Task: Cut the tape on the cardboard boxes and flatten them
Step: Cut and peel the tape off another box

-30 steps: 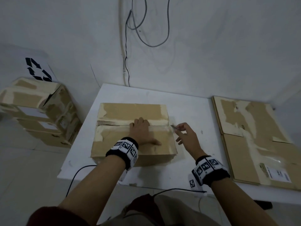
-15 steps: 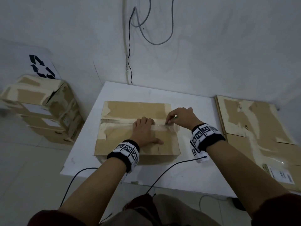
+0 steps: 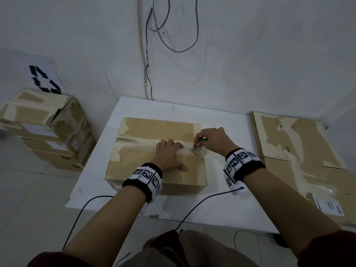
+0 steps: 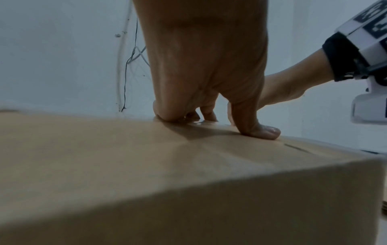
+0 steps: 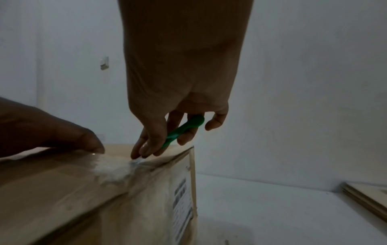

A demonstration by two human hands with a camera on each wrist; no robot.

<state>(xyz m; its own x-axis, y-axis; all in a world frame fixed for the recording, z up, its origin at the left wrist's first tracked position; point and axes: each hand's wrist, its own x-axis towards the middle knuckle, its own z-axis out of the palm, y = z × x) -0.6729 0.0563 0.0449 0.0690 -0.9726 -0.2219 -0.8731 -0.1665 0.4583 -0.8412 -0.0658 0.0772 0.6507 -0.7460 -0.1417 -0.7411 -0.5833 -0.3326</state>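
Box (image 3: 146, 132) on white table (image 3: 217, 120) — white walls (image 3: 250, 54)

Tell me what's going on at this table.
A person is cutting open a taped cardboard box on the white table. The left hand presses flat on the box top, while the right hand pinches a small green cutter, its tip on the clear tape at the box's right end. Flattened cardboard lies alongside.

We see a white desk (image 3: 221, 205) pushed into a corner of dim white walls (image 3: 269, 54), grey cables (image 3: 173, 35) hanging above it, pale tiled floor (image 3: 28, 199) beside it.
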